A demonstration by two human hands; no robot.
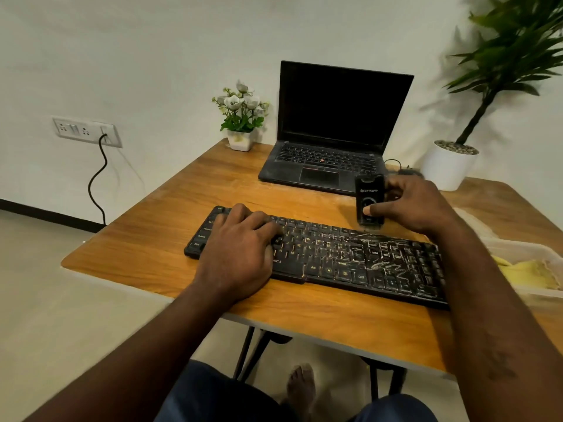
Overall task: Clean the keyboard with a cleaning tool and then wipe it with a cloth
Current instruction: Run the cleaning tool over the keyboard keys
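Head view gives me the black keyboard [350, 257] lying across the near side of the wooden table [146, 239], pale dust streaked over its right half; my left hand [240, 242] lies flat on its left end, fingers loosely spread, holding nothing, only pinning it down; my right hand [408, 205] grips the black cleaning tool [369, 196] upright, thumb on its front, lower end at the top key row; I judge the tool-cleaning step is in hand and far from done; next I should draw the tool steadily across the streaked keys; the yellow cloth [530, 271] lies at the right, untouched.
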